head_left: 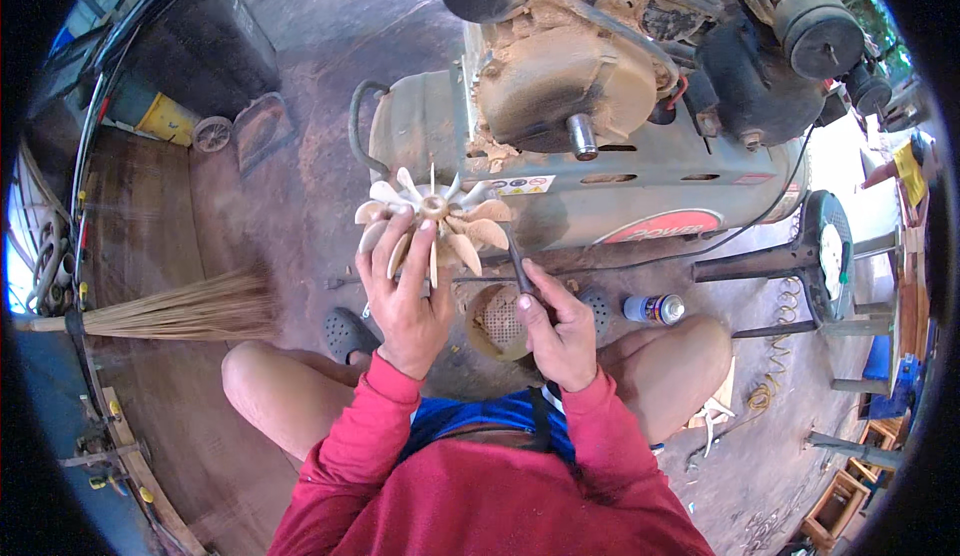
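My left hand [405, 306] is closed on a cooling fan [433, 208], a dusty pale wheel with several blades round a central hub, held up in front of me. In my right hand [562, 328] is a slim dark-handled tool [519, 261], its upper end beside the fan's right-hand blades. Whether that end touches a blade, and what kind of tip it has, I cannot tell. Behind the fan stands a dust-caked motor [570, 81] with a bare metal shaft [581, 137] sticking out. The motor sits above a grey compressor tank [560, 211].
A round perforated stool or basket [490, 328] lies below my hands, between dark clogs [346, 332]. Near my right knee lies a spray can [655, 308]. A straw broom [190, 308] rests at left. At right are a black long-armed piece [760, 261] and a coiled yellow hose [765, 396].
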The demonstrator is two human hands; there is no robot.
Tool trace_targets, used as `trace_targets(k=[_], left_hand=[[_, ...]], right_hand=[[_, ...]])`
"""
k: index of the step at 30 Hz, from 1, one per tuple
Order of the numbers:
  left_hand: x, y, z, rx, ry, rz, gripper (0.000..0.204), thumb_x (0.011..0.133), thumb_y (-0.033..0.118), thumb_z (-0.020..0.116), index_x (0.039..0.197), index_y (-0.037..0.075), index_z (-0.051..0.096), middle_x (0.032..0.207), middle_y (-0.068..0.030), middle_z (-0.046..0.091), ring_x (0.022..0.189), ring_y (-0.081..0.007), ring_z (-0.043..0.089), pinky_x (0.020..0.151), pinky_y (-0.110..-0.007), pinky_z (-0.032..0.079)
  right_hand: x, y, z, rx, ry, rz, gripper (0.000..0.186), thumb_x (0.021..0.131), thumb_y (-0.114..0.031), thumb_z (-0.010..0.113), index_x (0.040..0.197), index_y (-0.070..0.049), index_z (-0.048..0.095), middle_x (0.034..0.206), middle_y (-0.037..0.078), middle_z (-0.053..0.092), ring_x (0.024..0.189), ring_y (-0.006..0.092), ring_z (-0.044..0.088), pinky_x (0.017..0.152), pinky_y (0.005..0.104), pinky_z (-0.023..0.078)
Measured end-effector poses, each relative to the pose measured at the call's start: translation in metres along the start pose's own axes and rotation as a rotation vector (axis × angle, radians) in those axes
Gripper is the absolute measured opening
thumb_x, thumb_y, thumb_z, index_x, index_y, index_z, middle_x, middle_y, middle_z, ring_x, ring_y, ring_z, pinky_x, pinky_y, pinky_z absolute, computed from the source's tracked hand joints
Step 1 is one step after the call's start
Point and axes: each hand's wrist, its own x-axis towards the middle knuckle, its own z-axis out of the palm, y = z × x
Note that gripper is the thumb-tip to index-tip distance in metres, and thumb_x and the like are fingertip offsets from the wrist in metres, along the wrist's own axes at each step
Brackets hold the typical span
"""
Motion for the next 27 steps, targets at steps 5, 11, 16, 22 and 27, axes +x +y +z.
trace_targets(k=[5, 11, 16, 22, 27], left_hand=[[0.01, 0.0, 0.003, -0.016, 0.021, -0.038, 0.045, 0.089, -0.005, 0.067, 0.134, -0.001, 0.065, 0.14, -0.0212, 0.063, 0.135, -0.0419, 0.055, 0.116, -0.05, 0.039], [-0.016, 0.01, 0.013, -0.092, 0.074, -0.179, 0.051, 0.093, 0.0, 0.066, 0.143, -0.001, 0.058, 0.148, -0.0252, 0.055, 0.139, -0.0463, 0.049, 0.118, -0.054, 0.034], [-0.033, 0.008, 0.019, -0.136, 0.063, -0.198, 0.053, 0.103, 0.018, 0.064, 0.149, -0.003, 0.049, 0.156, -0.0253, 0.047, 0.145, -0.0435, 0.043, 0.121, -0.054, 0.029], [-0.042, 0.007, 0.021, -0.228, 0.045, -0.286, 0.051, 0.105, 0.011, 0.058, 0.152, -0.006, 0.045, 0.158, -0.0199, 0.046, 0.152, -0.0364, 0.034, 0.123, -0.049, 0.027], [-0.034, 0.004, 0.014, -0.383, 0.137, -0.395, 0.047, 0.107, 0.012, 0.058, 0.15, -0.006, 0.048, 0.155, -0.0178, 0.05, 0.147, -0.0295, 0.042, 0.121, -0.043, 0.033]], right_hand=[[0.001, 0.014, 0.023, -0.026, 0.069, -0.07, 0.037, 0.098, -0.012, 0.07, 0.134, -0.003, 0.069, 0.118, 0.021, 0.076, 0.11, 0.0224, 0.072, 0.099, 0.0345, 0.052], [-0.008, 0.005, 0.04, 0.108, 0.056, -0.054, 0.045, 0.103, -0.016, 0.067, 0.144, 0.0, 0.059, 0.126, 0.019, 0.073, 0.115, 0.0212, 0.069, 0.102, 0.0344, 0.051], [-0.004, -0.007, 0.023, 0.291, -0.069, 0.211, 0.043, 0.102, -0.013, 0.067, 0.142, 0.002, 0.061, 0.126, 0.02, 0.073, 0.114, 0.021, 0.07, 0.097, 0.0324, 0.053], [0.005, -0.008, 0.029, -0.097, 0.137, -0.32, 0.044, 0.095, -0.006, 0.071, 0.138, -0.001, 0.065, 0.12, 0.021, 0.075, 0.105, 0.03, 0.075, 0.091, 0.038, 0.057], [0.011, -0.025, 0.03, -0.173, 0.089, -0.334, 0.045, 0.09, -0.003, 0.072, 0.135, -0.002, 0.068, 0.106, 0.02, 0.076, 0.091, 0.0353, 0.074, 0.083, 0.0416, 0.056]])
